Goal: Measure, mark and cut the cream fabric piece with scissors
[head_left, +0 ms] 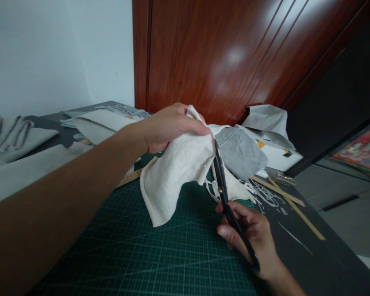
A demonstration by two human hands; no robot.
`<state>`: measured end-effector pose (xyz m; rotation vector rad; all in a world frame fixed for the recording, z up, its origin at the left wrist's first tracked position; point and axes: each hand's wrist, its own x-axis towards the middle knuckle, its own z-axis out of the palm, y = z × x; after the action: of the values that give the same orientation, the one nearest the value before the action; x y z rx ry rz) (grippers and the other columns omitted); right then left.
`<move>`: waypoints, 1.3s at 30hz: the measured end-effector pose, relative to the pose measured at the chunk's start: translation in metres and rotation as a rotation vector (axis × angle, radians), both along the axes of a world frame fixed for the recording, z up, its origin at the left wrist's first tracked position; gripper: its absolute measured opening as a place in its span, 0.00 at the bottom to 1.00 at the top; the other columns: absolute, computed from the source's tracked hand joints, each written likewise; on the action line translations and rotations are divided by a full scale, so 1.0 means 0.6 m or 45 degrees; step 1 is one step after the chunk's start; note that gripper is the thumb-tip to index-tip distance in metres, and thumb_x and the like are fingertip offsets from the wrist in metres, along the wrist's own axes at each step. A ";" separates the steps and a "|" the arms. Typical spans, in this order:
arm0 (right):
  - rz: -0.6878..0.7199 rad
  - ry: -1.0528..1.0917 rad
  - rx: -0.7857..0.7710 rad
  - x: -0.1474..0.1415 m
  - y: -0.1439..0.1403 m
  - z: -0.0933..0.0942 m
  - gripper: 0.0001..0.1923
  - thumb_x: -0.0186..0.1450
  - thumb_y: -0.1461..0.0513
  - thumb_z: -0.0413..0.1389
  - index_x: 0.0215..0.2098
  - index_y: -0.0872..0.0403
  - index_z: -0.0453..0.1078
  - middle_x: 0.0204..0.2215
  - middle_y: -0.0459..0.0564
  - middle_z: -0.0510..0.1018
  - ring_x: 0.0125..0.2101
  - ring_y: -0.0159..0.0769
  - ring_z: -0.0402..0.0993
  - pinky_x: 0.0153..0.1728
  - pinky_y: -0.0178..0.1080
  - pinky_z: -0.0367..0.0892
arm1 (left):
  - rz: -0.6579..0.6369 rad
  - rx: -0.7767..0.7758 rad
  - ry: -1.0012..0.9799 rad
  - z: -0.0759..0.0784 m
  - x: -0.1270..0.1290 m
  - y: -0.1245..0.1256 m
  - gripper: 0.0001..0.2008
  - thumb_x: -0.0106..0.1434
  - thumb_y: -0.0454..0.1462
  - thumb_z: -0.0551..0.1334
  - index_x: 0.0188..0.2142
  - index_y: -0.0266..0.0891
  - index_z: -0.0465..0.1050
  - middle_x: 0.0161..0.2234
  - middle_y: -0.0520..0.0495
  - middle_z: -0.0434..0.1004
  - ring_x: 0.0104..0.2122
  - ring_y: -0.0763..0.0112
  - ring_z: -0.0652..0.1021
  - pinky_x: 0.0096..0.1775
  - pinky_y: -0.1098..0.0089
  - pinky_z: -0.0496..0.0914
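- Left hand (177, 125): thumb and fingers pinched on the top edge of the white sewn fabric piece (179, 168), raised above the green cutting mat (172, 259).
- Right hand (249, 234): fingers curled around the handles of the black scissors (223, 185), blades up at the fabric's right edge, beside my left thumb. Can't tell how far apart the blades are.
- Step, my judgement: trimming that edge. Next move calls for holding the cloth taut, thumb clear of the blades.
- Counts: 1 piece in my left hand, 1 pair of scissors, 1 mat.
- 2 crossed wooden strips (308, 223) on the gray tabletop (314, 273), right; 1 ruler (131, 177) at left, partly hidden.
- 1 gray cloth (240, 154) behind the scissors; at least 1 white fabric offcut (236, 189) below it.
- White trimmings (269, 195) near the strips: tangled, can't count. Folded cloth (9, 135) far left: layers unclear.
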<state>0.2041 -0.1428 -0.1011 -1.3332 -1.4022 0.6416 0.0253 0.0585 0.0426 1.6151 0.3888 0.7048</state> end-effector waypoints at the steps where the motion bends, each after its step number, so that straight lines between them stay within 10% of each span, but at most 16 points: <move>1: 0.006 -0.002 -0.002 0.001 0.000 -0.001 0.12 0.61 0.57 0.71 0.39 0.51 0.77 0.19 0.36 0.63 0.16 0.27 0.59 0.16 0.31 0.56 | -0.008 0.007 -0.002 0.000 0.000 0.000 0.05 0.54 0.29 0.70 0.27 0.33 0.76 0.26 0.48 0.76 0.26 0.72 0.76 0.29 0.71 0.67; 39: 0.110 0.111 -0.011 0.008 -0.004 -0.022 0.13 0.62 0.58 0.70 0.44 0.51 0.77 0.20 0.37 0.65 0.17 0.26 0.59 0.17 0.31 0.52 | 0.074 0.293 0.142 -0.010 0.004 0.006 0.07 0.52 0.35 0.72 0.27 0.36 0.76 0.27 0.49 0.74 0.27 0.72 0.73 0.30 0.71 0.63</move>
<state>0.2089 -0.1451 -0.1142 -1.2421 -1.3933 0.7556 0.0279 0.0621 0.0368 1.8725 0.4496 0.7259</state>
